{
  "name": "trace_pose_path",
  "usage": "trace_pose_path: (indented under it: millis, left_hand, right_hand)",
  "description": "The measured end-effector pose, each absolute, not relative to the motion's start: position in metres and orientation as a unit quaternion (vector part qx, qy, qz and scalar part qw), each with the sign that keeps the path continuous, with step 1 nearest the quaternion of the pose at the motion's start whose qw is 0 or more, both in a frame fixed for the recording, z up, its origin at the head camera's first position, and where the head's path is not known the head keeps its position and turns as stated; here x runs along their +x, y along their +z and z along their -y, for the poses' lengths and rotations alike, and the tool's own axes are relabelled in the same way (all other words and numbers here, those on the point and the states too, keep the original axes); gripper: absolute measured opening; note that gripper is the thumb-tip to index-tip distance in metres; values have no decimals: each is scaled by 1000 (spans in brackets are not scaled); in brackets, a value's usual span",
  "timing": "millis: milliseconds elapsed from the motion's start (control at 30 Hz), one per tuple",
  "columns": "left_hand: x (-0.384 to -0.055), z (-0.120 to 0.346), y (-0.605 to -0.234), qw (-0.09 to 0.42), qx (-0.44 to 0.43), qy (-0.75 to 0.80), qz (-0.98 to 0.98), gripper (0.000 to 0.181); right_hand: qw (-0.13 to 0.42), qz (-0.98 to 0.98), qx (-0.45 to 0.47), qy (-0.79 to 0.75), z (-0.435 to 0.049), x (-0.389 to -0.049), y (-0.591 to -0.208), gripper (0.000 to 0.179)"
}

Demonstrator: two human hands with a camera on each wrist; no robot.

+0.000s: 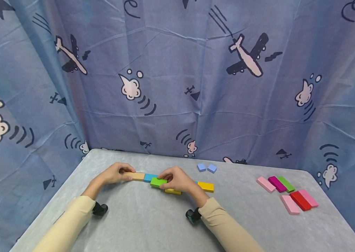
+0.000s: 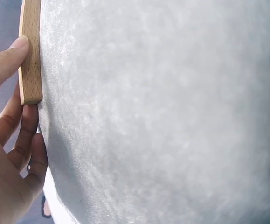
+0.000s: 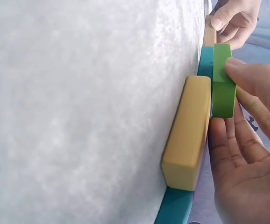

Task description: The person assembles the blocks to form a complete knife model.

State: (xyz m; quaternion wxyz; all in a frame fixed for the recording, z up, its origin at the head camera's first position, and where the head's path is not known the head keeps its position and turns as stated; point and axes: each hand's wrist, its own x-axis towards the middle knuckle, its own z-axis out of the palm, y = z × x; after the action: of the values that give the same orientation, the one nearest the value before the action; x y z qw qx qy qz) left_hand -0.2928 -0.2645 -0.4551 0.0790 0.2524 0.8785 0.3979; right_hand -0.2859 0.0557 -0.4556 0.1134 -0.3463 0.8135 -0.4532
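A row of coloured blocks lies across the table. At its left end my left hand (image 1: 114, 174) grips a plain wooden block (image 1: 137, 176), thumb on its near side in the left wrist view. Beside that block is a blue block (image 1: 149, 178). My right hand (image 1: 177, 179) pinches a green block (image 1: 158, 182) between thumb and fingers, over the row by the blue one; whether it rests there I cannot tell. A yellow block (image 3: 188, 130) sits right of the green one, with a teal block (image 3: 174, 207) past it. Another yellow block (image 1: 205, 187) ends the row; my right hand hides part of it.
Two small light-blue blocks (image 1: 206, 168) lie behind the row. At the right of the table (image 1: 152, 224) are several loose blocks, among them a red block (image 1: 300, 201), a magenta block (image 1: 277, 184) and a second green block (image 1: 286, 184). A patterned curtain (image 1: 164, 87) hangs behind.
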Motion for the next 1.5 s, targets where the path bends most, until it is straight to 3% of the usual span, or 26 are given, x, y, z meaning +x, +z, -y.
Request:
trace_pose_path:
  millis: [1500]
  left_hand:
    - [-296,268,-458,83,244,394,-882,21]
  right_hand:
    - [135,-828,-343,-423,-46,-286,-453,27]
